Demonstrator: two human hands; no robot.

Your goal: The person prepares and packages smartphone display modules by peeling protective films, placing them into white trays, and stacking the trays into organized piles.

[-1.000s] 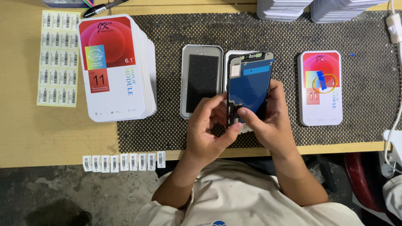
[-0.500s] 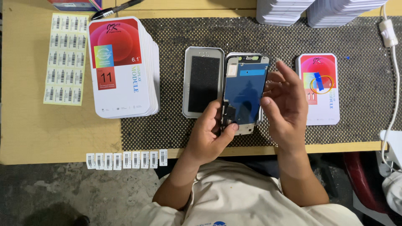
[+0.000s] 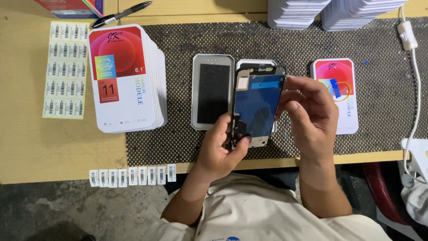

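A label sheet (image 3: 66, 70) lies on the worktop (image 3: 53, 147); beside it a box stack (image 3: 126, 78); then an open tray (image 3: 212, 91); the left hand (image 3: 220, 147) grips the phone screen (image 3: 257, 105) above the mat; the right hand (image 3: 312, 116) touches its edge, fingers loose.

A glossy blue film is shining on the display panel (image 3: 257, 105); the dark mat (image 3: 383, 89) is looking rough, perhaps woven rubber, over matt wooden bench (image 3: 53, 147).

wooden bench (image 3: 53, 147) under dark mesh mat (image 3: 178, 143), label sheet (image 3: 66, 70), pen (image 3: 121, 14)
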